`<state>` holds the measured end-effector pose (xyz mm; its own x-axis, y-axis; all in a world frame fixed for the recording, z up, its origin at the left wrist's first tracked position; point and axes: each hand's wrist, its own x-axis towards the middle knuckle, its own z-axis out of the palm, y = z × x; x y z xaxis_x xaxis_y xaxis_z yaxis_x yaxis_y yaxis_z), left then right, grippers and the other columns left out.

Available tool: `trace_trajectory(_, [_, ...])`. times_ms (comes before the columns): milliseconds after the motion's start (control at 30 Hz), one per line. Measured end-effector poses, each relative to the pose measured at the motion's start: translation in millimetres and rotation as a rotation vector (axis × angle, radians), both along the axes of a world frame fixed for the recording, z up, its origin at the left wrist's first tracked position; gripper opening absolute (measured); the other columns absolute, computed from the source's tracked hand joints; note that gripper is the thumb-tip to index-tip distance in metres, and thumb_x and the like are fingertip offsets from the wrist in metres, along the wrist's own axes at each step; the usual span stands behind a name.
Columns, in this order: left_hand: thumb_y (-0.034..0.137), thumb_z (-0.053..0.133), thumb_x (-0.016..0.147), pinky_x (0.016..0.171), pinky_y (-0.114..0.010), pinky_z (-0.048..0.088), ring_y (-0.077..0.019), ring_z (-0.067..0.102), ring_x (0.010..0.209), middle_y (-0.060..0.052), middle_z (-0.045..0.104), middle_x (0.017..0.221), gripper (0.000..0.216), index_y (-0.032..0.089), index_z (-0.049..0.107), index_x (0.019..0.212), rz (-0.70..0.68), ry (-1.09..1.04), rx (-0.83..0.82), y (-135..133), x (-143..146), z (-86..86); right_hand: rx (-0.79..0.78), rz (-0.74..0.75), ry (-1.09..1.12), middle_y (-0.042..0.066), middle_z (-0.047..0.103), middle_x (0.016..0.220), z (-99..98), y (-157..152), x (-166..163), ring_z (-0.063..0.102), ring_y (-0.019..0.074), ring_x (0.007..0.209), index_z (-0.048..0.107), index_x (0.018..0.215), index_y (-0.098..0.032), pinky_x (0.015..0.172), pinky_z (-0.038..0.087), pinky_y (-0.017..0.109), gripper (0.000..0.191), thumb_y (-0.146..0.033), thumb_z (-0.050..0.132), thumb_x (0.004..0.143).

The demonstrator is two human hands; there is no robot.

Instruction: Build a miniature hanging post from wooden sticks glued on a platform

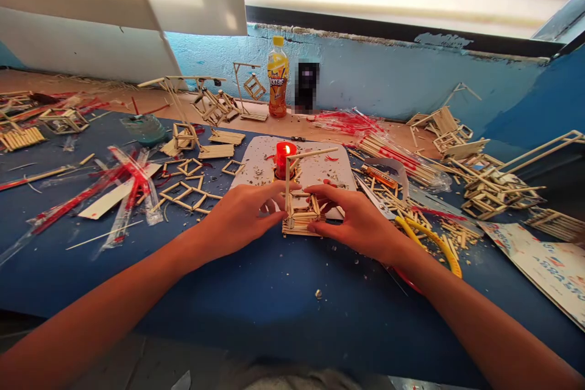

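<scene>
Between my hands stands a small stick model (pixel 301 222), with a slatted base, an upright post with a long arm slanting right, and an open cube frame of sticks. My left hand (pixel 237 219) touches the left side at the post, thumb and fingers bent around it. On the other side, my right hand (pixel 354 213) has its fingers on the cube frame and its thumb by the base. Just behind the model burns a red candle (pixel 286 161), standing on a pale board (pixel 256 152) littered with crumbs and scraps.
Yellow-handled scissors (pixel 429 237) lie by my right forearm, near cut stick pieces. Several stick frames (pixel 189 195) and slatted panels (pixel 217 151) are at left, with plastic wrappers (pixel 132 189). A drink bottle (pixel 278 79) stands at the wall. Stick models (pixel 493 186) pile up at right.
</scene>
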<state>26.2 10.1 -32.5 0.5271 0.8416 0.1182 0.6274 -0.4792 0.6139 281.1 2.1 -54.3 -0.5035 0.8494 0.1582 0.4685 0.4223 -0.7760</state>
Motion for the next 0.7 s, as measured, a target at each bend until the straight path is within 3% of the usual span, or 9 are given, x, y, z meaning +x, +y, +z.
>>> trace_trajectory(200, [0.027, 0.063, 0.093, 0.075, -0.03, 0.051, -0.0177, 0.072, 0.077, 0.002, 0.077, 0.084, 0.048, 0.027, 0.064, 0.141, -0.003, 0.018, -0.01, 1.8, -1.0, -0.9, -0.015, 0.003, -0.013, 0.005, 0.076, 0.119, 3.9, -2.3, 0.6, 0.072, 0.0205, 0.093, 0.053, 0.148, -0.025, 0.092, 0.058, 0.04, 0.068, -0.021, 0.082, 0.087])
trace_trajectory(533, [0.031, 0.069, 0.091, 0.076, -0.032, 0.053, -0.0198, 0.074, 0.082, 0.002, 0.079, 0.094, 0.06, 0.025, 0.054, 0.149, 0.025, 0.033, -0.04, 0.8, -2.1, 1.4, 0.034, -0.009, 0.007, 0.009, 0.068, 0.139, 0.2, -1.2, 6.1, 0.066, 0.0252, 0.123, 0.05, 0.151, -0.024, 0.1, 0.057, 0.04, 0.075, -0.031, 0.086, 0.085])
trace_trajectory(700, [0.034, 0.069, 0.092, 0.072, -0.031, 0.053, -0.0188, 0.073, 0.079, 0.003, 0.079, 0.094, 0.056, 0.026, 0.056, 0.146, 0.014, 0.027, -0.054, 1.4, -2.9, 3.3, 0.022, 0.009, -0.002, 0.006, 0.069, 0.138, 2.1, 0.1, 12.7, 0.068, 0.0228, 0.115, 0.048, 0.154, -0.027, 0.098, 0.057, 0.038, 0.079, -0.036, 0.087, 0.085])
